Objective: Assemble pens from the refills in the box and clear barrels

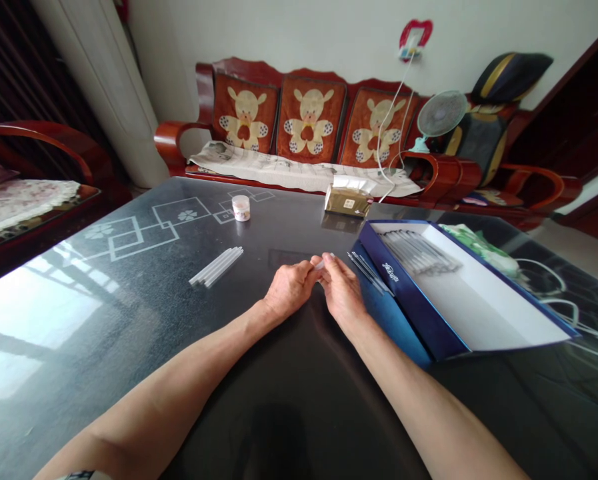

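A dark glass table (129,347) fronts a red wooden sofa (309,113). Left lie white tubes (217,266); at centre, left hand (289,288) and right hand (343,288) pinch one small white tube (325,263); right, a blue box (429,293).

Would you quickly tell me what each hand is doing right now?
Left hand: closed, pinching one end of a small white tube.
Right hand: closed, fingertips on the same white tube, beside the blue box.
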{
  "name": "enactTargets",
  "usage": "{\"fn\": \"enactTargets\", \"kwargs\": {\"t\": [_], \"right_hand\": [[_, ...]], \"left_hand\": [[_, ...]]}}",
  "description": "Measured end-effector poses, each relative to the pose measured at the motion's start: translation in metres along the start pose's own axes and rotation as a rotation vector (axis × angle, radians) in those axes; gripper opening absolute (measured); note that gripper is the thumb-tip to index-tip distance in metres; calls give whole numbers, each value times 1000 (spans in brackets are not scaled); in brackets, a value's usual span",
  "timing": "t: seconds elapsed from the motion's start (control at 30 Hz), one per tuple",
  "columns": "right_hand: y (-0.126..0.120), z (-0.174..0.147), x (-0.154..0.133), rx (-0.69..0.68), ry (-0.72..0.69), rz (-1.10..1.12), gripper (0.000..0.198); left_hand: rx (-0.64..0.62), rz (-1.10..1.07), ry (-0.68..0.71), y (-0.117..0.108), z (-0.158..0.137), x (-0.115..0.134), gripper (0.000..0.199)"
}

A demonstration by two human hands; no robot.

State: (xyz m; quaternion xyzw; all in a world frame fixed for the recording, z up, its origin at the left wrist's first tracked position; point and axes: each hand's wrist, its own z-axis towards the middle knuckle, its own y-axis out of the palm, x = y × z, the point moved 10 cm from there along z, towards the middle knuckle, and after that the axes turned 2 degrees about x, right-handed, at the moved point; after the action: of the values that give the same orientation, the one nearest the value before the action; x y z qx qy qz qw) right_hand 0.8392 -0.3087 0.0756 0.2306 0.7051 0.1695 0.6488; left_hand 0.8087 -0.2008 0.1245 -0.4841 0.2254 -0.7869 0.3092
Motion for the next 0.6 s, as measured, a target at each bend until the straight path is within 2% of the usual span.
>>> {"fn": "enactTargets", "kwargs": {"t": [0.07,0.2,0.27,0.3,0.4,0.53,0.6], "right_hand": [[1,2,0,-30,-1,0,27],[-4,13,-11,-90,-25,18,28],[-14,21,-24,-68,-81,32,27],[-19,24,-32,-56,-120,11,27],[-16,21,-49,-130,-268,-300,26],[23,-11,-48,-398,-649,-997,15],[36,-27,-36,-511,-807,-1271,14]], "left_hand": [[-109,-216,-96,7,2,-6,29],[-400,-720,-390,33,-4,-17,32],[-463,-854,-483,38,-7,-23,33],[-449,-872,-494,36,-5,-28,33],[-242,-718,-428,13,8,-52,34],[75,-125,-264,-34,17,-74,31],[161,180,-220,-48,17,-75,27]]}}
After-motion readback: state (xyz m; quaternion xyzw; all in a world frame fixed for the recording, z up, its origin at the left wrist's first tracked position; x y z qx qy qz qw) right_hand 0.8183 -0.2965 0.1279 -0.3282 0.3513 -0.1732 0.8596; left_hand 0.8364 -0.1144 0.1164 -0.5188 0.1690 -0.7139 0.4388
